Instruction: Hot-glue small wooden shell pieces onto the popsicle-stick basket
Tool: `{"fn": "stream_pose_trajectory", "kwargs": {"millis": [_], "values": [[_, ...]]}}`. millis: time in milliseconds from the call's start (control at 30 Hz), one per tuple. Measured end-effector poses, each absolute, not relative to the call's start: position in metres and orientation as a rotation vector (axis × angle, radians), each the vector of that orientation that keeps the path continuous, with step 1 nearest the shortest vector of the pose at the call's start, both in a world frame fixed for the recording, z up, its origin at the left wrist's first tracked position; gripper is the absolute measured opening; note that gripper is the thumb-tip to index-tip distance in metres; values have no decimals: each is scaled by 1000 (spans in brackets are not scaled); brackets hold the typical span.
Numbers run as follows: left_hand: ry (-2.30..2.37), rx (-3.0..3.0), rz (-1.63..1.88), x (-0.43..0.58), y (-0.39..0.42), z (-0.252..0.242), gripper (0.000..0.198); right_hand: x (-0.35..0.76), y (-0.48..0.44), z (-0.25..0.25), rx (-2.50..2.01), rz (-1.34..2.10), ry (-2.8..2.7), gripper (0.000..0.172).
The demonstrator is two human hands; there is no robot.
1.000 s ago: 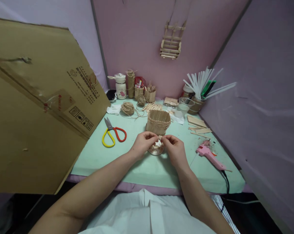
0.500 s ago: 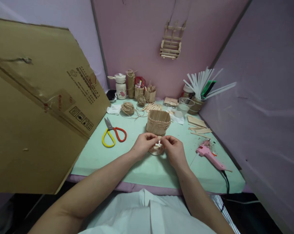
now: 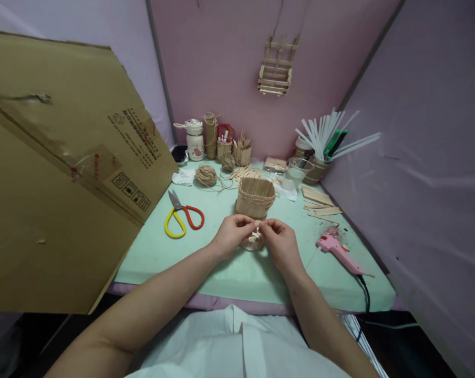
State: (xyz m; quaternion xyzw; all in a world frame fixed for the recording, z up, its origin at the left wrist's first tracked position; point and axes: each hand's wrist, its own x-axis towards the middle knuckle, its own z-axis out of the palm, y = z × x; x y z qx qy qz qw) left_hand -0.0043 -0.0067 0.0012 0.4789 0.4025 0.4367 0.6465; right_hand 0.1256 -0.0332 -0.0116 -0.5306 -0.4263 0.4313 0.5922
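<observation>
My left hand [image 3: 231, 234] and my right hand [image 3: 281, 240] meet over the middle of the green table mat [image 3: 206, 268]. Both pinch one small pale piece [image 3: 257, 224] between their fingertips; I cannot make out what it is. Right under the hands stands a small clear round dish [image 3: 252, 242] with pale bits in it. Just behind them stands a basket of wooden sticks bound with twine [image 3: 255, 197].
Yellow and red scissors [image 3: 181, 215] lie to the left, a pink glue gun [image 3: 338, 250] with its cord to the right. Loose wooden sticks [image 3: 319, 202], a twine ball [image 3: 206, 175], jars and a cup of white straws [image 3: 324, 140] line the back. A big cardboard sheet [image 3: 60, 168] leans at left.
The pale piece between my fingertips has shrunk from view as my fingers closed in on it. Both hands stay in place over the dish.
</observation>
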Motion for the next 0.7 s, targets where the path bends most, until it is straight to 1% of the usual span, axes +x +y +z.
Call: {"fn": "stream_pose_trajectory", "kwargs": {"millis": [167,300,400,567,700], "values": [[945,1214,995,-7,-5,4,31,126,-34,-12,-1245,931,-1033,19],[1000,1427,1075,-14,0,9,21,128,-36,-10,-1306,820,-1136,19],[1041,1600,1070,-19,3,12,15,130,-38,-9,-1357,735,-1279,19],[1053,1760,1019,-21,6,9,14,132,-40,-12,-1390,617,-1489,20],[1079,1715,983,-20,6,6,13,132,-40,-14,-1370,643,-1513,21]]}}
